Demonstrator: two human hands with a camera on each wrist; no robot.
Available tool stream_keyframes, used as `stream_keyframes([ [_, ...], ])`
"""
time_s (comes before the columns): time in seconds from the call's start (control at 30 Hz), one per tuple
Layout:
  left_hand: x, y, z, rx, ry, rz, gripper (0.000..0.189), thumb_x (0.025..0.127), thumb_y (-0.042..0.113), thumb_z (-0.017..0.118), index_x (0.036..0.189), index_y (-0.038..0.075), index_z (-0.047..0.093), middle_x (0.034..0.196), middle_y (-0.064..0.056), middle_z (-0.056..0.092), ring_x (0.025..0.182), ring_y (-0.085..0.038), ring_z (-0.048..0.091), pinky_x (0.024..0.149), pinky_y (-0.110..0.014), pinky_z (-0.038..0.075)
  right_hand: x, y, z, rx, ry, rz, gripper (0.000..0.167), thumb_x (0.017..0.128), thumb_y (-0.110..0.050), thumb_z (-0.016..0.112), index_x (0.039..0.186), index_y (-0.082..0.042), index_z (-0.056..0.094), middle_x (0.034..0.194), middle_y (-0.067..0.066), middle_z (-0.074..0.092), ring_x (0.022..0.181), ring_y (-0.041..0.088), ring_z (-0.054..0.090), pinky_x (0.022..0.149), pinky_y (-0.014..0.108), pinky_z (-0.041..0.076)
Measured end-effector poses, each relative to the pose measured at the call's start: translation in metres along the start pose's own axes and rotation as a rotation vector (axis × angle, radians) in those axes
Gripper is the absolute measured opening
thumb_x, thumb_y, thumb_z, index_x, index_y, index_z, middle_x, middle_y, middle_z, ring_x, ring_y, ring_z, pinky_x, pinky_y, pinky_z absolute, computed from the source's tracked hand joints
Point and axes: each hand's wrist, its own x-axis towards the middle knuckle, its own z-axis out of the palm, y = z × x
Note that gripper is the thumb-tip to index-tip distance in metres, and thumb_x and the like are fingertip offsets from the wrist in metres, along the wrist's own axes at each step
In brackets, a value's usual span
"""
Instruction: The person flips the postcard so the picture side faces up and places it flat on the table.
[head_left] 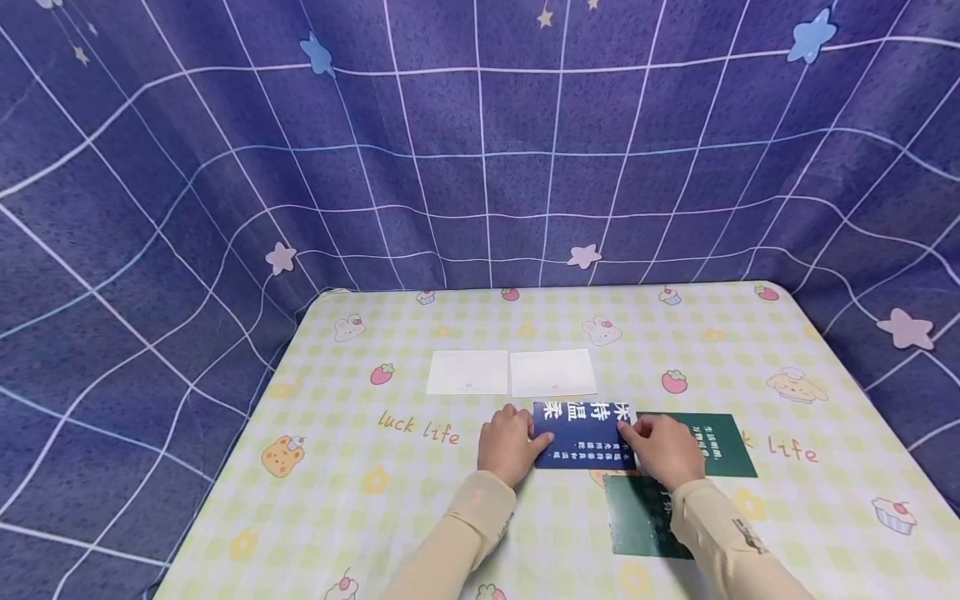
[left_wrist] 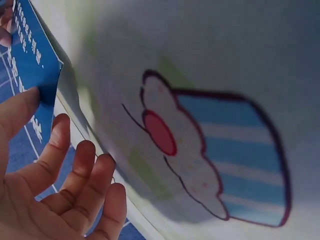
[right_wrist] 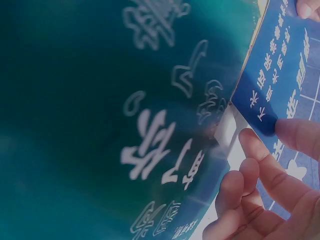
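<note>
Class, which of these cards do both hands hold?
The blue card, held by the left hand and right hand; the others are green cards and white cards.

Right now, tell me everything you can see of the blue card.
The blue card is a thin rectangle, paper or cardboard by its look, its upper face printed with large white characters along the far edge and smaller white rows nearer the person. The left hand and right hand hold its two ends, thumbs on that face. It is over the table, nearer than two white cards and left of a green card; contact below is unclear.
</note>
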Motion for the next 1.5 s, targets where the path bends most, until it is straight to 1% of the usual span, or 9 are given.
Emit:
stream_keyframes([
  [0.17,0.000,0.002,0.003,0.089,0.017,0.013,0.041,0.087,0.045,0.079,0.073,0.012,0.060,0.081,-0.002,0.054,0.078,-0.021,0.057,0.070,-0.037,0.048,0.000,0.000,0.001,-0.025,0.006,-0.013,0.030,0.097,-0.035,0.067,0.084,-0.007,0.070,0.065,0.002,0.058,0.065,0.021,0.055,0.059,0.034,0.037],
  [0.33,0.001,0.004,0.005,0.138,0.035,0.009,0.041,0.085,0.046,0.079,0.089,0.006,0.073,0.086,-0.006,0.060,0.083,-0.023,0.060,0.073,-0.040,0.049,-0.001,0.002,0.001,-0.066,0.004,-0.062,0.030,0.094,-0.036,0.071,0.082,-0.008,0.068,0.067,0.003,0.056,0.065,0.022,0.053,0.059,0.035,0.037],
  [0.47,0.002,0.006,0.007,0.190,0.036,0.000,0.047,0.086,0.051,0.077,0.097,0.005,0.075,0.088,-0.006,0.061,0.086,-0.024,0.061,0.076,-0.040,0.049,-0.001,0.002,0.002,-0.100,0.012,-0.083,0.031,0.092,-0.036,0.073,0.083,-0.007,0.069,0.070,0.004,0.056,0.067,0.023,0.053,0.060,0.037,0.040],
  [0.67,0.000,0.010,0.011,0.297,0.040,-0.019,0.051,0.086,0.056,0.075,0.102,0.007,0.075,0.093,-0.007,0.064,0.092,-0.024,0.062,0.082,-0.041,0.050,-0.002,-0.003,0.006,-0.152,0.046,-0.086,0.030,0.091,-0.034,0.074,0.083,-0.006,0.070,0.071,0.005,0.060,0.065,0.025,0.055,0.058,0.042,0.045],
  [0.8,-0.002,0.013,0.011,0.369,0.056,-0.038,0.053,0.085,0.058,0.075,0.103,0.008,0.074,0.093,-0.007,0.064,0.091,-0.023,0.061,0.082,-0.040,0.050,-0.004,-0.007,0.008,-0.190,0.080,-0.095,0.030,0.090,-0.034,0.074,0.081,-0.006,0.068,0.071,0.007,0.061,0.063,0.025,0.056,0.055,0.044,0.046],
  [0.93,-0.002,0.016,0.013,0.403,0.056,-0.055,0.056,0.083,0.060,0.075,0.104,0.008,0.074,0.092,-0.006,0.063,0.090,-0.022,0.060,0.081,-0.039,0.049,-0.005,-0.009,0.010,-0.233,0.117,-0.112,0.032,0.089,-0.034,0.075,0.076,-0.007,0.066,0.069,0.008,0.059,0.062,0.026,0.057,0.052,0.044,0.045],
  [1.2,-0.001,0.017,0.014,0.409,0.022,-0.065,0.062,0.083,0.061,0.075,0.115,0.008,0.072,0.096,-0.008,0.065,0.093,-0.023,0.061,0.083,-0.039,0.050,-0.004,-0.006,0.010,-0.267,0.110,-0.103,0.033,0.087,-0.033,0.078,0.078,-0.006,0.062,0.071,0.009,0.056,0.064,0.027,0.056,0.055,0.044,0.045],
  [1.37,0.000,0.015,0.013,0.358,0.006,-0.059,0.061,0.084,0.059,0.075,0.117,0.008,0.071,0.099,-0.009,0.066,0.095,-0.024,0.062,0.084,-0.040,0.051,-0.003,-0.005,0.010,-0.258,0.092,-0.095,0.033,0.088,-0.033,0.078,0.080,-0.006,0.062,0.072,0.009,0.057,0.065,0.027,0.055,0.056,0.044,0.046],
  [1.5,0.001,0.011,0.011,0.277,-0.019,-0.053,0.057,0.085,0.055,0.076,0.114,0.007,0.070,0.099,-0.008,0.065,0.095,-0.024,0.062,0.084,-0.041,0.051,-0.002,-0.003,0.009,-0.252,0.080,-0.089,0.032,0.088,-0.033,0.077,0.081,-0.005,0.062,0.073,0.009,0.057,0.065,0.027,0.055,0.057,0.043,0.045],
])
